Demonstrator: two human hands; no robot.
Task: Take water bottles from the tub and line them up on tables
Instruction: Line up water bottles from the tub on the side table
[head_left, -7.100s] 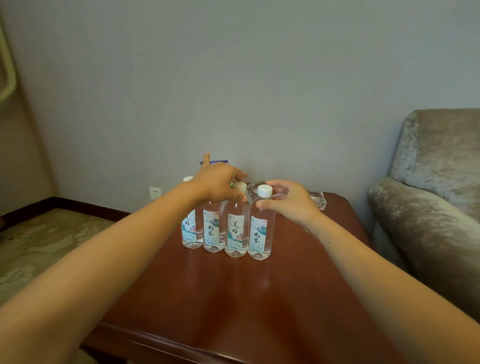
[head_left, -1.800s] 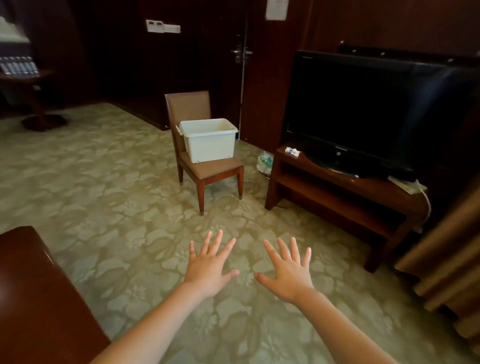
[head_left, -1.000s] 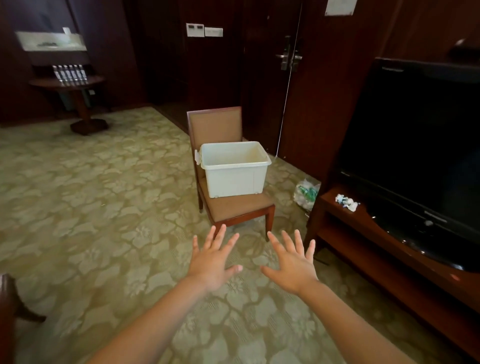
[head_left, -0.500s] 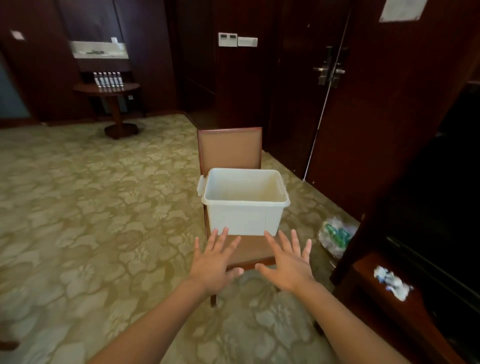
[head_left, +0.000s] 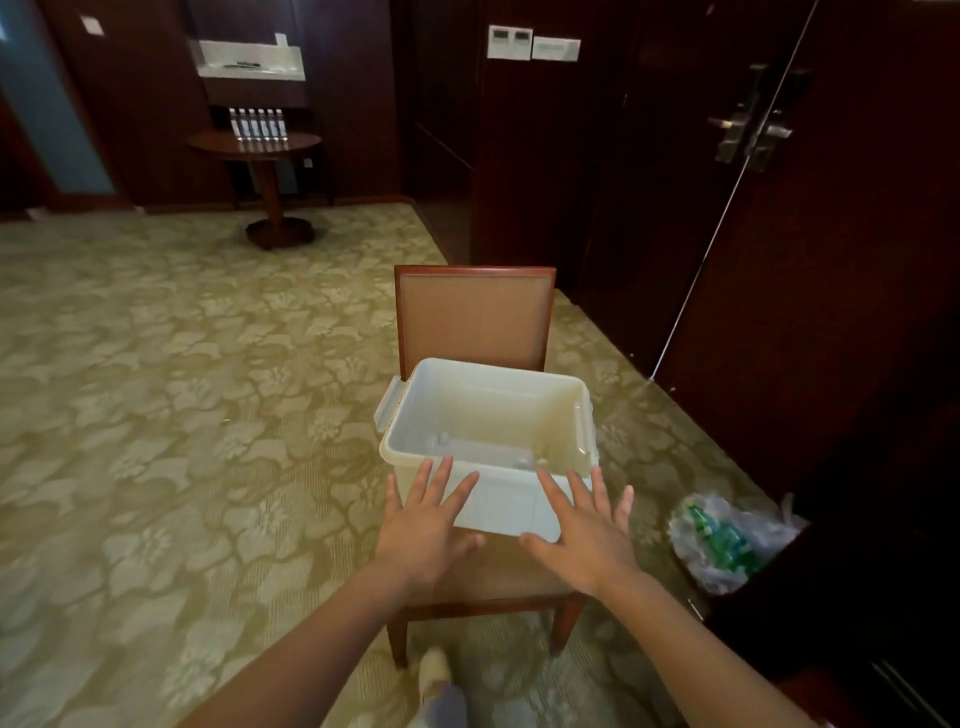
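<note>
**Person arriving back at the tub, both hands empty**

The person is closing in on the white plastic tub (head_left: 485, 415), which is sitting on the seat of a brown upholstered chair (head_left: 474, 317). A second ago the tub was well ahead across the patterned carpet (head_left: 171, 389); now it is filling the centre of the head view, just beyond the fingertips. About seven seconds back both hands were setting a row of water bottles on a dark wooden worktop, so that drop-off is done and this looks like a return trip for more.

The left hand (head_left: 423, 525) is spread wide, fingers splayed, holding nothing, hovering in front of the tub's near wall. The right hand (head_left: 584, 530) is the same: wide, empty, palm down, just short of the rim. Neither is clearly touching the tub.

Inside the tub, only a few faint clear shapes are showing near the bottom; likely remaining bottles, but too blurred to count. A row of water bottles (head_left: 258, 123) is already standing on the round worktop (head_left: 254, 143) far back left. A plastic bag (head_left: 727, 540) is lying on the floor right of the chair.

The likely next step is reaching down into the tub; stock looks low.
</note>
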